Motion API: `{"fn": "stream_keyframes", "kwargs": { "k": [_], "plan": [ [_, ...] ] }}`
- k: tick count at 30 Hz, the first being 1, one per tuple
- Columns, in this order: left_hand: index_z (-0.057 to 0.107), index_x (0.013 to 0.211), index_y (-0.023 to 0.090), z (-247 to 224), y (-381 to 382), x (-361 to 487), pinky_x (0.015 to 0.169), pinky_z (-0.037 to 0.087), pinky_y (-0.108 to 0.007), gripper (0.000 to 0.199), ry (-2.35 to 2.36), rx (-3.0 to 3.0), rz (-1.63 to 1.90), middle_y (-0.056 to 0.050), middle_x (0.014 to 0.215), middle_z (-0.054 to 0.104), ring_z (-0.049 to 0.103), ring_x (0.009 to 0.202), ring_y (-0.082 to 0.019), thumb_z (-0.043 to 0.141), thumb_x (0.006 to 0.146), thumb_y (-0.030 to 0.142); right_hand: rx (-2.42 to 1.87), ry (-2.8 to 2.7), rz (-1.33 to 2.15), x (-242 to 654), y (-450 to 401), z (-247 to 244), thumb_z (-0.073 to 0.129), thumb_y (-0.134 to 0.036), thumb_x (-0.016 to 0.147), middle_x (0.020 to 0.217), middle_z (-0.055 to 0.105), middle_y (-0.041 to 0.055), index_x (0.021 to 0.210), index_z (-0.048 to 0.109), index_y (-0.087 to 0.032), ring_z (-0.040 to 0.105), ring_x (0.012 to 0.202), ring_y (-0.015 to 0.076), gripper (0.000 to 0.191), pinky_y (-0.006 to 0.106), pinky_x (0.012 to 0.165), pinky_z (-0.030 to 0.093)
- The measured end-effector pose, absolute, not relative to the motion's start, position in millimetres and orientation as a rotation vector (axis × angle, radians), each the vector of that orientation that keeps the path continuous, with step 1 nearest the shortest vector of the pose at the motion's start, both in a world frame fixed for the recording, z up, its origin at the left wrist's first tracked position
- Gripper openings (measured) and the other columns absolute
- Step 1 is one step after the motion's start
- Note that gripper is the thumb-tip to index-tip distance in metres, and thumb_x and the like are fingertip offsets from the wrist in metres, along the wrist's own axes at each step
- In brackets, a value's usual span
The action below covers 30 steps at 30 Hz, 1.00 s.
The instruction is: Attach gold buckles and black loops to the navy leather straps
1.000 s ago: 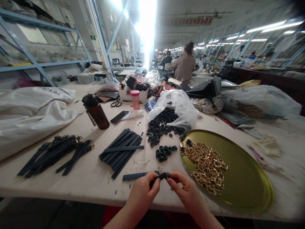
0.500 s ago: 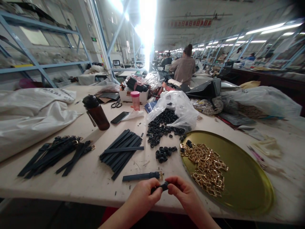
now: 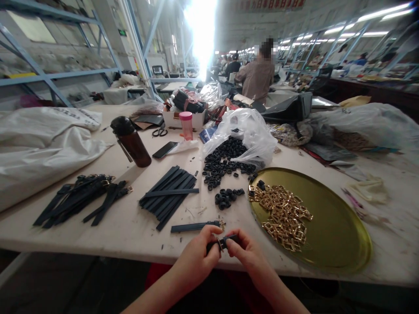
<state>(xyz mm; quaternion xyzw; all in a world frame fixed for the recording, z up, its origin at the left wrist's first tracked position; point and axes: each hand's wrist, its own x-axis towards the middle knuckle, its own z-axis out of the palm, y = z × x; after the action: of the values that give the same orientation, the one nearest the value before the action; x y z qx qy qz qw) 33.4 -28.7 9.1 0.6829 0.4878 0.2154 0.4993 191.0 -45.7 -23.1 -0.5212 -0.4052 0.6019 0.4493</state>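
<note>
Close to the table's front edge, my left hand [image 3: 199, 253] is closed on a dark strap [image 3: 231, 239] with a gold buckle [image 3: 220, 245] showing between the hands. Thumb and fingers of my right hand [image 3: 246, 249] pinch the same strap on the buckle's right side. Much of the strap is hidden by my fingers. Just beyond lies a finished-looking buckled strap [image 3: 190, 227]. Behind it are a stack of plain dark straps [image 3: 170, 192] and a small group of black loops [image 3: 225, 198]. Gold buckles [image 3: 284, 213] lie heaped on a round gold tray [image 3: 340, 231] at the right.
Buckled straps [image 3: 75, 198] are piled at the left, near a dark bottle [image 3: 132, 141]. A phone [image 3: 164, 149], scissors [image 3: 159, 132] and a pink-lidded cup [image 3: 186, 125] stand farther back. A plastic bag [image 3: 252, 131] spills black loops. A person [image 3: 258, 76] stands beyond the table.
The gold buckle on the held strap has come into view between my hands. My right fingers have shifted along the strap. The whole view has tilted down slightly.
</note>
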Motion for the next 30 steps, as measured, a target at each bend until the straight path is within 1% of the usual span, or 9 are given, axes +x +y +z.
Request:
{"fn": "stream_keyframes", "kwargs": {
  "k": [2, 5, 6, 8, 11, 14, 18, 23, 30],
  "plan": [
    [0.046, 0.103, 0.017, 8.7, -27.6, 33.0, 0.061, 0.038, -0.023, 0.025, 1.185, 1.621, 0.548, 0.003, 0.067, 0.055, 0.051, 0.062, -0.012, 0.041, 0.079, 0.017, -1.246, -1.002, 1.514, 189.8, -48.7, -21.8, 0.062, -0.053, 0.067, 0.059, 0.052, -0.0031, 0.076, 0.058, -0.018, 0.047, 0.057, 0.0124, 0.037, 0.025, 0.058, 0.038],
    [0.047, 0.098, 0.017, 9.0, -25.6, 32.5, 0.061, 0.039, -0.023, 0.02, 1.203, 1.593, 0.572, 0.003, 0.067, 0.055, 0.052, 0.062, -0.012, 0.045, 0.079, 0.021, -1.163, -0.913, 1.55, 189.6, -52.4, -20.9, 0.046, -0.059, 0.077, 0.062, 0.054, 0.0, 0.077, 0.06, -0.016, 0.048, 0.06, 0.0134, 0.045, 0.027, 0.062, 0.039],
    [0.047, 0.097, 0.017, 9.2, -25.1, 32.1, 0.061, 0.039, -0.023, 0.02, 1.208, 1.594, 0.577, 0.003, 0.068, 0.056, 0.052, 0.063, -0.012, 0.046, 0.078, 0.022, -1.148, -0.879, 1.566, 189.5, -53.2, -21.2, 0.047, -0.057, 0.077, 0.061, 0.054, -0.0005, 0.074, 0.06, -0.016, 0.048, 0.059, 0.0128, 0.043, 0.027, 0.063, 0.039],
    [0.047, 0.096, 0.017, 9.3, -24.6, 31.2, 0.062, 0.039, -0.023, 0.021, 1.221, 1.604, 0.573, 0.002, 0.071, 0.057, 0.053, 0.065, -0.012, 0.049, 0.077, 0.024, -1.142, -0.818, 1.613, 188.3, -54.4, -22.8, 0.058, -0.05, 0.074, 0.057, 0.05, -0.0034, 0.068, 0.056, -0.017, 0.045, 0.055, 0.0105, 0.033, 0.024, 0.06, 0.037],
    [0.048, 0.095, 0.018, 8.3, -24.4, 29.4, 0.063, 0.039, -0.022, 0.022, 1.277, 1.638, 0.516, 0.002, 0.074, 0.059, 0.055, 0.066, -0.013, 0.052, 0.075, 0.026, -1.114, -0.705, 1.713, 184.2, -55.9, -27.3, 0.067, -0.04, 0.068, 0.063, 0.053, -0.0055, 0.075, 0.055, -0.019, 0.044, 0.055, 0.0079, 0.025, 0.02, 0.056, 0.035],
    [0.051, 0.092, 0.019, 7.7, -23.7, 27.8, 0.062, 0.038, -0.022, 0.021, 1.33, 1.718, 0.432, 0.001, 0.075, 0.06, 0.055, 0.067, -0.014, 0.054, 0.074, 0.03, -1.032, -0.593, 1.909, 180.5, -57.5, -31.5, 0.067, -0.044, 0.068, 0.07, 0.055, -0.0038, 0.085, 0.058, -0.019, 0.046, 0.056, 0.0071, 0.031, 0.019, 0.055, 0.036],
    [0.056, 0.086, 0.02, 8.8, -22.2, 26.8, 0.06, 0.036, -0.023, 0.022, 1.401, 1.857, 0.296, 0.0, 0.075, 0.063, 0.055, 0.067, -0.016, 0.053, 0.075, 0.039, -0.919, -0.521, 2.067, 178.9, -59.0, -34.2, 0.069, -0.047, 0.065, 0.062, 0.049, -0.0042, 0.077, 0.056, -0.016, 0.041, 0.052, 0.006, 0.036, 0.018, 0.052, 0.033],
    [0.062, 0.083, 0.02, 9.9, -21.0, 24.4, 0.064, 0.038, -0.024, 0.022, 1.289, 1.756, 0.252, -0.001, 0.08, 0.066, 0.057, 0.073, -0.017, 0.056, 0.074, 0.039, -0.965, -0.614, 1.987, 182.4, -61.0, -31.5, 0.07, -0.044, 0.064, 0.058, 0.046, -0.0054, 0.065, 0.045, -0.018, 0.041, 0.053, 0.0074, 0.036, 0.019, 0.053, 0.032],
    [0.061, 0.085, 0.012, 13.7, -20.5, 21.5, 0.065, 0.04, -0.022, 0.022, 1.127, 1.366, 0.386, -0.002, 0.079, 0.063, 0.054, 0.073, -0.014, 0.058, 0.072, 0.029, -1.169, -0.816, 1.653, 185.2, -55.3, -27.6, 0.063, -0.047, 0.069, 0.058, 0.047, -0.0048, 0.062, 0.037, -0.02, 0.043, 0.054, 0.0091, 0.039, 0.021, 0.055, 0.035]
  ]
}}
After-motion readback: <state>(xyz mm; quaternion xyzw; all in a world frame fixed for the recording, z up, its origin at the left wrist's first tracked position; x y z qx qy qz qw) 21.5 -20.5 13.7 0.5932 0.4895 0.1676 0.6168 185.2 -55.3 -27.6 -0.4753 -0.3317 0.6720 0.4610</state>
